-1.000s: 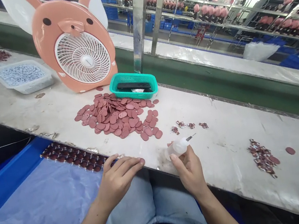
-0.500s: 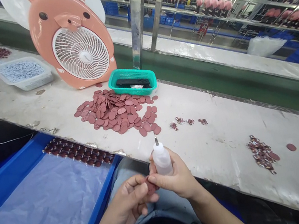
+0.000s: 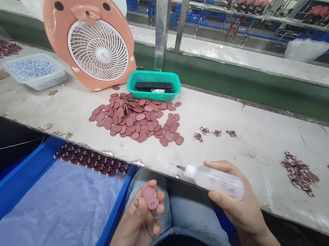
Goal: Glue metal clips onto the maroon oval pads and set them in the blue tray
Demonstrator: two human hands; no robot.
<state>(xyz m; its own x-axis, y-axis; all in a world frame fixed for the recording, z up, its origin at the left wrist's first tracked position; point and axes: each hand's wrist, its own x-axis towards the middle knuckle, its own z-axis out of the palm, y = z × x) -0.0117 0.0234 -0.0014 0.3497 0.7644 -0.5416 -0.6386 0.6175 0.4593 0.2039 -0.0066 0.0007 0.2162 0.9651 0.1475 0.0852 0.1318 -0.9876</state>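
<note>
Between the thumb and fingers of my left hand (image 3: 137, 223) is a flat reddish-brown oval disc (image 3: 151, 197) with small holes near its lower end, its face turned up toward me. My right hand (image 3: 240, 198) grips a translucent squeeze bottle (image 3: 217, 179), which lies tilted, its thin needle tip pointing left over the table edge. The two hands are apart. Beyond them, a heap of similar oval discs (image 3: 138, 119) lies on the table. Several small dark metallic pieces (image 3: 217, 132) sit in a loose row right of the heap.
A green basket (image 3: 178, 91) with dark items stands behind the heap, beside an orange animal-shaped fan (image 3: 56, 36). A white tub (image 3: 45, 81) of small bits is further left. A blue tray (image 3: 49, 202) holds rows of dark parts at lower left. More metallic pieces (image 3: 297, 173) lie right.
My hands have separated. The right hand moved right and tipped the bottle from upright to slanting left; the left hand moved slightly left with the disc, whose face now shows.
</note>
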